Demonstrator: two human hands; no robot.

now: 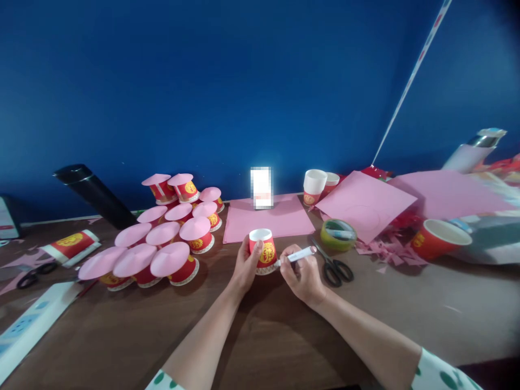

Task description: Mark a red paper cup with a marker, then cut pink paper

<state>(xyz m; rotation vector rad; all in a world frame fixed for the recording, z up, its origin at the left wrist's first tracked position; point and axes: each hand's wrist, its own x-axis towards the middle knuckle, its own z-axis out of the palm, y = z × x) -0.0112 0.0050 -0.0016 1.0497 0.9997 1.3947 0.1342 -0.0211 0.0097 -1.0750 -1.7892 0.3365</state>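
In the middle of the table, my left hand (244, 266) is closed around the side of a red paper cup (268, 253) with gold print. The cup is upside down, its white base on top and a zigzag pattern along its lower rim. My right hand (301, 275) grips a white marker pen (301, 254). The pen's tip is at the cup's lower right edge; I cannot tell whether it touches. Just right of that hand lie black-handled scissors (338, 271). To the left stand several upturned red cups with pink paper cone tops (171, 259).
Pink paper sheets (280, 219) lie behind the cup. A green tape roll (338, 235), stacked white cups (315, 182), pink scraps (396, 249) and a red cup (436, 241) stand or lie right. Left are a black bottle (95, 195), another cup (73, 246) and a power strip (36, 325).
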